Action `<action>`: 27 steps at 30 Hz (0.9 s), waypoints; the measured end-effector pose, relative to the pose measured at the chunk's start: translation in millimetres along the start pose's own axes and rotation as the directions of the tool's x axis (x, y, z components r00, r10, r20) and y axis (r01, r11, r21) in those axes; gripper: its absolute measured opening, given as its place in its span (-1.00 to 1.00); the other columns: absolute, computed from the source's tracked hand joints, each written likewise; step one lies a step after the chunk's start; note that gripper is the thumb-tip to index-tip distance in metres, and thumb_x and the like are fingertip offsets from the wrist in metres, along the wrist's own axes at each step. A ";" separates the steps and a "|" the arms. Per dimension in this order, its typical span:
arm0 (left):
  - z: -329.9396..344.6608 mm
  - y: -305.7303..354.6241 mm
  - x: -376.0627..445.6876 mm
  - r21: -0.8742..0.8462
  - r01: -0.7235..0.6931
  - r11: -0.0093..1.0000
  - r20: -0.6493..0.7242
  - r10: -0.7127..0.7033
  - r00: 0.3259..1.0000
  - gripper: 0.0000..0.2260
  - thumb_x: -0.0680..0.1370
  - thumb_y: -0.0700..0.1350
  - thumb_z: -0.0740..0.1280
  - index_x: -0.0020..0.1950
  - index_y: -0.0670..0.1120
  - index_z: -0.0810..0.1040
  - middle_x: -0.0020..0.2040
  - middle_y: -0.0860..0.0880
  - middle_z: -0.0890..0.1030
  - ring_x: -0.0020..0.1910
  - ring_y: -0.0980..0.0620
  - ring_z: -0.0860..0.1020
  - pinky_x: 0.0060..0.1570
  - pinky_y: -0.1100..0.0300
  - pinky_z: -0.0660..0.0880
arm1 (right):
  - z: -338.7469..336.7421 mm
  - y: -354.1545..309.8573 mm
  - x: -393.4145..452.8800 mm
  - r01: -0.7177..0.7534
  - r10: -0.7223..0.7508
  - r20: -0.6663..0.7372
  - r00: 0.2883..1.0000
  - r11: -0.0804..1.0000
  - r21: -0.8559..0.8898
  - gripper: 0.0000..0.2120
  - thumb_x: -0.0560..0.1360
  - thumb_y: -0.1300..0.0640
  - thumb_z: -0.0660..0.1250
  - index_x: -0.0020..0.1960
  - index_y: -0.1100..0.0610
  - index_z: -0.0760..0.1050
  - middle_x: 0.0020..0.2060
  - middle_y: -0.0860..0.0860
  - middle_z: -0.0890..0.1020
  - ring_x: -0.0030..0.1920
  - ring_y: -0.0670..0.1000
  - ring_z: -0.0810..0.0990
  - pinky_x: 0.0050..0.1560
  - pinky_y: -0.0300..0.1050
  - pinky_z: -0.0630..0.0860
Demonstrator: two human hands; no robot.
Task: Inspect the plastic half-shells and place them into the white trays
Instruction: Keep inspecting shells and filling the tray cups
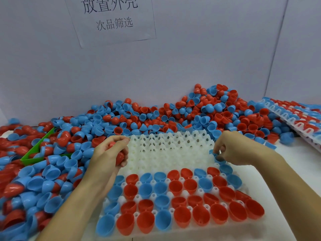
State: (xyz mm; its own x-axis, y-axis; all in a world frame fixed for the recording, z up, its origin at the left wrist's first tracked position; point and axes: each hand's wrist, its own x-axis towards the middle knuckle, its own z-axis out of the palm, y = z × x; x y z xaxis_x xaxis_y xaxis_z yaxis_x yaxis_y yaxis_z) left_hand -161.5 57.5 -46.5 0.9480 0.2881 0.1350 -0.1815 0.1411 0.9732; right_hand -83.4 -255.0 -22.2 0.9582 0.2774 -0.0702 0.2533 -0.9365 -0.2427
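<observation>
While left hand (111,152) grips red shells (119,157) — right hand (231,150) pinches blue shell (219,159).

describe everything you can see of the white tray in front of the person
The white moulded plastic tray lies flat on the table between the hands, a grid of cups parted by small pierced posts. Its near four rows hold red and blue plastic half-shells, open side up; the far rows are bare. The right hand pinches blue shells at its right edge; the left hand, gripping red shells, is at its left edge.
</observation>
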 end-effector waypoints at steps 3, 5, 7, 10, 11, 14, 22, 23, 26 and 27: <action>0.6 1.1 -0.9 -0.055 0.028 0.998 0.023 -0.027 0.999 -0.91 0.58 -0.20 0.30 0.00 -0.18 0.59 -0.32 -0.06 0.52 -0.33 0.06 0.46 -0.39 0.21 0.36 | -0.6 -1.7 0.1 -0.003 0.003 -0.010 1.000 1.000 -0.010 -0.76 0.53 0.28 0.38 0.13 0.06 0.67 -0.39 -0.20 0.40 -0.38 -0.16 0.39 -0.49 -0.36 0.27; 0.9 4.3 -3.2 -0.142 0.075 0.987 0.074 -0.065 0.995 -0.82 0.54 -0.11 0.29 0.03 -0.18 0.60 -0.29 -0.07 0.54 -0.31 0.07 0.48 -0.34 0.20 0.35 | 0.0 -1.9 0.4 -0.002 0.001 -0.010 1.000 1.000 -0.017 -0.75 0.53 0.29 0.37 0.14 0.06 0.67 -0.35 -0.21 0.43 -0.34 -0.15 0.42 -0.46 -0.36 0.29; 0.5 8.0 -6.3 -0.235 0.126 0.964 0.149 -0.092 0.984 -0.68 0.45 -0.04 0.25 0.08 -0.21 0.59 -0.24 -0.09 0.54 -0.27 0.05 0.48 -0.25 0.16 0.36 | 0.1 -1.8 -0.4 0.001 -0.001 0.002 1.000 1.000 -0.022 -0.74 0.53 0.30 0.37 0.15 0.06 0.67 -0.28 -0.20 0.51 -0.30 -0.13 0.47 -0.41 -0.35 0.33; 2.3 11.0 -9.7 -0.261 0.167 0.951 0.186 -0.120 0.975 -0.64 0.45 -0.10 0.17 0.14 -0.23 0.55 -0.20 -0.12 0.50 -0.21 0.01 0.43 -0.15 0.11 0.36 | -0.5 -0.6 -2.4 0.002 -0.002 0.034 0.999 1.000 -0.024 -0.75 0.57 0.27 0.32 0.17 0.08 0.66 0.04 -0.08 0.67 -0.14 -0.12 0.57 -0.21 -0.30 0.52; 3.7 10.8 -10.2 -0.244 0.165 0.956 0.168 -0.126 0.978 -0.68 0.49 -0.16 0.14 0.14 -0.23 0.55 -0.19 -0.13 0.47 -0.21 0.01 0.41 -0.13 0.10 0.36 | -0.8 0.0 -3.9 0.002 -0.001 0.039 0.999 1.000 -0.019 -0.75 0.59 0.26 0.29 0.18 0.08 0.65 0.09 -0.07 0.67 -0.08 -0.12 0.59 -0.11 -0.27 0.56; 5.7 8.6 -9.7 -0.176 0.140 0.974 0.096 -0.124 0.988 -0.73 0.62 -0.27 0.10 0.15 -0.24 0.57 -0.22 -0.09 0.45 -0.26 0.06 0.44 -0.10 0.12 0.42 | -4.7 -2.1 -9.4 0.008 -0.007 -0.038 0.999 1.000 0.015 -0.74 0.63 0.25 0.21 0.11 0.01 0.63 0.05 -0.13 0.59 -0.05 -0.14 0.56 -0.12 -0.30 0.49; 10.8 3.5 -11.9 0.121 0.045 0.992 0.148 -0.063 0.987 -0.54 0.28 0.04 0.54 0.08 -0.15 0.58 -0.10 -0.13 0.72 -0.15 -0.05 0.69 -0.12 0.20 0.57 | -0.5 -64.6 -30.3 0.398 -0.263 -0.489 0.832 0.897 0.194 -0.88 0.55 0.14 0.34 0.01 -0.07 0.53 -0.33 -0.11 0.54 -0.29 -0.11 0.53 -0.25 -0.26 0.48; 12.0 4.8 -13.7 0.135 0.038 0.990 0.172 -0.061 0.983 -0.50 0.25 0.07 0.54 0.06 -0.17 0.57 -0.11 -0.14 0.72 -0.17 -0.08 0.69 -0.15 0.21 0.58 | 3.8 -76.6 -35.8 0.462 -0.317 -0.491 0.812 0.862 0.208 -0.88 0.53 0.11 0.36 0.02 -0.10 0.53 -0.33 -0.13 0.53 -0.25 -0.13 0.54 -0.21 -0.28 0.50; 15.0 6.9 -18.2 0.193 -0.018 0.981 0.229 -0.028 0.973 -0.56 0.30 0.05 0.53 -0.02 -0.24 0.58 -0.23 -0.11 0.69 -0.27 -0.07 0.67 -0.28 0.24 0.56 | 21.2 -103.8 -43.9 0.541 -0.407 -0.457 0.791 0.814 0.211 -0.87 0.53 -0.01 0.37 0.07 -0.15 0.54 -0.28 -0.20 0.54 -0.17 -0.19 0.54 -0.20 -0.35 0.44; 16.7 7.7 -19.5 0.223 -0.042 0.974 0.236 -0.013 0.972 -0.59 0.32 0.03 0.53 -0.04 -0.25 0.58 -0.25 -0.10 0.68 -0.29 -0.06 0.67 -0.30 0.24 0.55 | 27.0 -109.1 -44.1 0.539 -0.408 -0.453 0.793 0.816 0.210 -0.86 0.53 -0.04 0.36 0.10 -0.13 0.56 -0.26 -0.21 0.54 -0.16 -0.19 0.54 -0.19 -0.34 0.43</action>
State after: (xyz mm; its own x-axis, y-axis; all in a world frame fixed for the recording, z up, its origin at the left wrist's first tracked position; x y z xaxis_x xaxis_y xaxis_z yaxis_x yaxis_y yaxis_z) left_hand -177.1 37.2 -38.5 0.9851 0.0542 0.1630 -0.1581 -0.0855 0.9837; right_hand -156.8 -159.3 -18.8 0.7166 0.5046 0.4815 0.6955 -0.5690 -0.4388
